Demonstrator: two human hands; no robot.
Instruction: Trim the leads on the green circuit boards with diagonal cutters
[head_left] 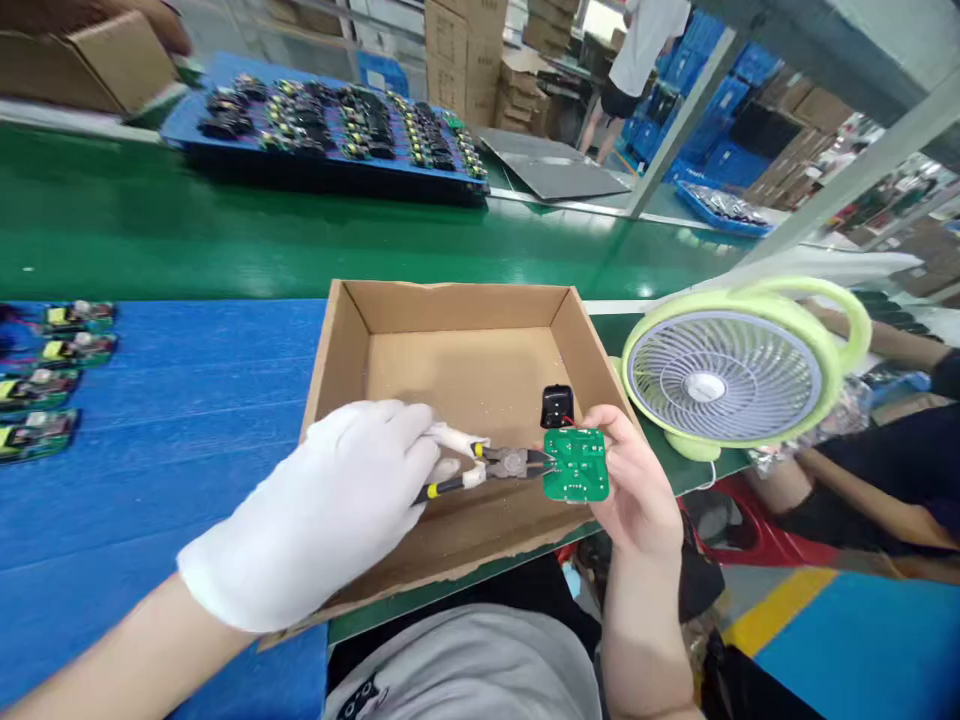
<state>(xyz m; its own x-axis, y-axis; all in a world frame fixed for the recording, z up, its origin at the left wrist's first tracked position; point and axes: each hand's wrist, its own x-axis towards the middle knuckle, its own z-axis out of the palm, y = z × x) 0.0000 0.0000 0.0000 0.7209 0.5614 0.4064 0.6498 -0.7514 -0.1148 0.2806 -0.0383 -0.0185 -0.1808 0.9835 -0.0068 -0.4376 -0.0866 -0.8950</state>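
Note:
My left hand point(337, 500), in a white glove, is closed around the handles of a pair of cutting pliers point(510, 462). The jaws touch the left edge of a green circuit board point(585, 465). Bare, my right hand point(637, 475) pinches that board by its right side, solder side up. A black plastic housing point(557, 406) hangs just beyond the board, joined to it by a short red wire point(568, 421). Both hands are above an open cardboard box point(465, 375); the gloved fingers partly hide the plier handles.
A green fan point(705, 387) stands right of the box. Several circuit boards point(64, 350) lie on the blue mat point(180, 400) at left. Across the green belt point(262, 240) sits a blue tray point(202, 100) of assemblies. Another person's arm point(862, 490) shows at right.

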